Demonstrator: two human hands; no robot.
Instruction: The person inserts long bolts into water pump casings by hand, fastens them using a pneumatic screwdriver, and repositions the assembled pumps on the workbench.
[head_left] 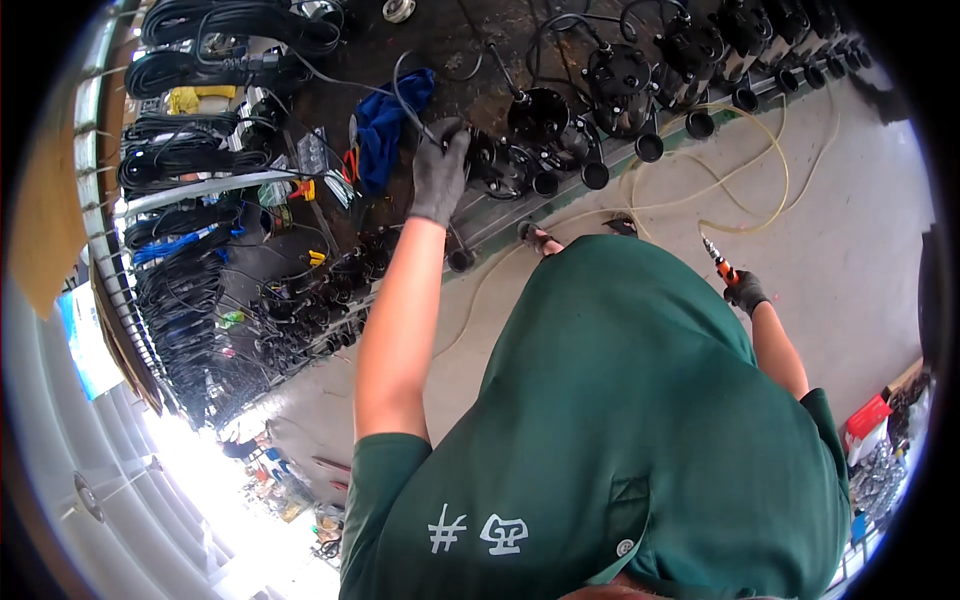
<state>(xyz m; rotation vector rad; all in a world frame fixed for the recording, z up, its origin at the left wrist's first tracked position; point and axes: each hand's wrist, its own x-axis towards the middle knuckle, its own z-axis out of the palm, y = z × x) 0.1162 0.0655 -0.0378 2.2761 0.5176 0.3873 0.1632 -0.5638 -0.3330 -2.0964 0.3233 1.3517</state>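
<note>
My left hand (pixel 440 175), in a grey glove, is closed at the end of a black housing with a cable (pixel 490 165) on the workbench. The dark cable (pixel 402 85) arcs up from between its fingers; the fingertips are partly hidden. Off to the right, away from the bench, my right hand (pixel 746 292), also gloved, is wrapped round an orange power screwdriver (pixel 724 267). Its metal tip points up and to the left. Beside the left hand lie a crumpled blue cloth (pixel 390 125) and red-handled pliers (pixel 351 163). An open black housing (pixel 538 115) stands just beyond.
More black housings (pixel 690 60) line the bench edge to the right. Coiled black cables (pixel 190 145) fill the rack at left. A yellowish hose (pixel 780 165) loops across the grey floor. A red box (pixel 868 415) sits at the far right.
</note>
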